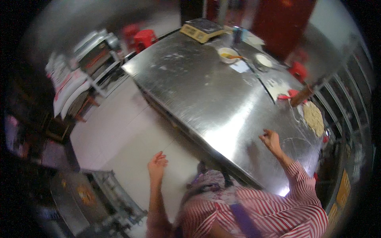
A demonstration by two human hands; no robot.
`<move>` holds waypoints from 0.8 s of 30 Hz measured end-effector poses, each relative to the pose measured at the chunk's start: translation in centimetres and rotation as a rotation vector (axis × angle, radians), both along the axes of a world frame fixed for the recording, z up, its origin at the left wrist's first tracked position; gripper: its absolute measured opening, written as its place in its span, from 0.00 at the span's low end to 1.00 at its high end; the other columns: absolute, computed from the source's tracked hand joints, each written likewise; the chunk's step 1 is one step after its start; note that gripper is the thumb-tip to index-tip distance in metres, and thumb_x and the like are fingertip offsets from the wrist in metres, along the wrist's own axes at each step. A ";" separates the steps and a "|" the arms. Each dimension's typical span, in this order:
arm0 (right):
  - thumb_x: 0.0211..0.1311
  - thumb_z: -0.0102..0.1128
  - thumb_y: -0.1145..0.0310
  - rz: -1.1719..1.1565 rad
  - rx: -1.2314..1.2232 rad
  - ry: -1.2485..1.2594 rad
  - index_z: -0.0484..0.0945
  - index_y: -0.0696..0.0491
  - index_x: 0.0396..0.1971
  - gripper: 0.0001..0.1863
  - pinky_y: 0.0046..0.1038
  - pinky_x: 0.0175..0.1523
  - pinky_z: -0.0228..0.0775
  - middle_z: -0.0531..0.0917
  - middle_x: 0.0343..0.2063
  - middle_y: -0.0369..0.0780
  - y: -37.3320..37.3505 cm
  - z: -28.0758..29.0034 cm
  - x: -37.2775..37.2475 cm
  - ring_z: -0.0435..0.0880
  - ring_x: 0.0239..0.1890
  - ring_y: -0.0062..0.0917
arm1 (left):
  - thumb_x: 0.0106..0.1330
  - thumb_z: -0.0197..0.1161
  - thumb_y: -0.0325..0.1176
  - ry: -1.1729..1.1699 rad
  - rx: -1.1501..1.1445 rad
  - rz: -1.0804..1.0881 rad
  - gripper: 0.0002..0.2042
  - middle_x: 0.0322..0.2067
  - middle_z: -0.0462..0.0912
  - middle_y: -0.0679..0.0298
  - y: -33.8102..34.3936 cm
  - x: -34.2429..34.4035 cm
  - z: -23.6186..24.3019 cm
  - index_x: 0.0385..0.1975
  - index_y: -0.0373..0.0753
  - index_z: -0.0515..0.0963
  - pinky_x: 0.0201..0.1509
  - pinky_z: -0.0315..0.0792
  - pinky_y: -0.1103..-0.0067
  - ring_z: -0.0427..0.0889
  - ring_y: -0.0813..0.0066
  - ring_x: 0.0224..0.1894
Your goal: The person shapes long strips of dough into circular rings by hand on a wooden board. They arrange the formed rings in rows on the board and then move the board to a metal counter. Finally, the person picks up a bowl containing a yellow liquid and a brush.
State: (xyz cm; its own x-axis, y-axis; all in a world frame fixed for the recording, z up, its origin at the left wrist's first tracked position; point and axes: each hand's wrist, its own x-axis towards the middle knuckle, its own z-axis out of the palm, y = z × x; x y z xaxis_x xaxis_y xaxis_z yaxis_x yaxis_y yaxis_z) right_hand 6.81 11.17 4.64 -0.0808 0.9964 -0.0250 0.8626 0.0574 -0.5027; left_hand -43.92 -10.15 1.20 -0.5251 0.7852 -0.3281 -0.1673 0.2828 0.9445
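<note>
My left hand (157, 164) is raised over the pale floor beside the table, fingers loosely bent and apart, holding nothing. Over the near right part of the metal table (186, 99) hangs my right hand (271, 139); its fingers are half curled with a gap between them, and nothing shows in them. Flattened pale dough (313, 119) lies at the table's right edge, to the right of that hand. Behind the dough is a thick brown wooden rod (302, 95), with a red object (287, 95) next to it.
A yellow scale (201, 31) stands at the table's far end. Near it are a bowl (228, 56) with yellow contents, a white card (240, 66) and a white-filled bowl (263, 61). Stacked sacks (71, 89) and a red stool (145, 39) are left; rack rails (337, 99) stand right.
</note>
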 end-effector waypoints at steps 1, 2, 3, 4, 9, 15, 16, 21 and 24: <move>0.57 0.70 0.61 -0.041 0.009 -0.030 0.80 0.66 0.52 0.28 0.33 0.44 0.80 0.88 0.37 0.52 2.9 0.1 -1.2 0.89 0.38 0.34 | 0.70 0.59 0.25 0.022 0.019 -0.014 0.19 0.45 0.83 0.57 2.1 -1.0 0.0 0.59 0.28 0.73 0.41 0.78 0.80 0.82 0.75 0.38; 0.56 0.70 0.60 -0.079 0.038 -0.016 0.80 0.66 0.51 0.28 0.33 0.43 0.80 0.88 0.36 0.52 5.8 0.1 -1.5 0.89 0.38 0.35 | 0.70 0.59 0.25 0.032 0.028 -0.032 0.19 0.45 0.83 0.56 3.9 -1.8 -0.1 0.59 0.28 0.73 0.41 0.78 0.79 0.83 0.75 0.38; 0.56 0.70 0.59 -0.101 0.069 0.006 0.80 0.66 0.50 0.28 0.33 0.43 0.80 0.88 0.36 0.51 9.2 -0.1 -2.5 0.89 0.37 0.35 | 0.70 0.59 0.25 0.052 0.038 -0.035 0.19 0.45 0.83 0.56 5.4 -2.8 0.0 0.60 0.28 0.73 0.41 0.79 0.79 0.83 0.74 0.38; 0.54 0.71 0.55 -0.149 0.084 0.027 0.82 0.65 0.47 0.29 0.35 0.46 0.79 0.87 0.37 0.53 12.3 -0.2 -3.4 0.88 0.39 0.39 | 0.70 0.61 0.28 0.026 0.029 -0.040 0.20 0.45 0.83 0.56 6.9 -3.5 0.2 0.60 0.29 0.73 0.42 0.79 0.78 0.83 0.73 0.38; 0.49 0.73 0.47 -0.225 0.046 -0.007 0.85 0.64 0.37 0.31 0.39 0.48 0.78 0.87 0.36 0.55 27.1 -2.0 -7.4 0.87 0.40 0.44 | 0.70 0.64 0.35 0.048 -0.077 -0.039 0.22 0.45 0.84 0.57 13.4 -7.4 1.1 0.60 0.31 0.74 0.43 0.80 0.76 0.85 0.71 0.38; 0.50 0.73 0.42 -0.394 0.081 0.127 0.83 0.64 0.29 0.33 0.44 0.45 0.76 0.85 0.33 0.56 38.1 -7.2 -8.9 0.85 0.37 0.47 | 0.70 0.65 0.37 -0.019 -0.078 -0.248 0.23 0.46 0.84 0.56 26.9 -10.1 0.4 0.60 0.31 0.74 0.44 0.80 0.75 0.85 0.70 0.40; 0.50 0.73 0.42 -0.422 0.037 0.114 0.83 0.64 0.28 0.33 0.44 0.45 0.76 0.85 0.33 0.57 39.6 -7.0 -9.8 0.85 0.37 0.48 | 0.71 0.63 0.34 -0.017 -0.093 -0.258 0.22 0.45 0.84 0.56 29.4 -10.3 0.3 0.61 0.31 0.73 0.44 0.80 0.76 0.84 0.71 0.39; 0.44 0.77 0.41 -0.647 0.003 -0.031 0.81 0.65 0.35 0.37 0.43 0.47 0.77 0.85 0.37 0.57 46.4 -8.1 -13.0 0.86 0.41 0.50 | 0.72 0.60 0.27 -0.053 -0.033 -0.422 0.20 0.44 0.85 0.56 47.9 -7.5 -0.7 0.61 0.29 0.72 0.44 0.80 0.78 0.84 0.74 0.38; 0.43 0.78 0.42 -0.769 -0.107 0.035 0.80 0.65 0.39 0.38 0.42 0.49 0.78 0.85 0.39 0.58 51.2 -9.2 -13.0 0.86 0.44 0.47 | 0.71 0.63 0.37 -0.183 0.049 -0.633 0.30 0.48 0.83 0.52 59.8 -3.9 -2.8 0.68 0.31 0.63 0.50 0.81 0.72 0.85 0.66 0.44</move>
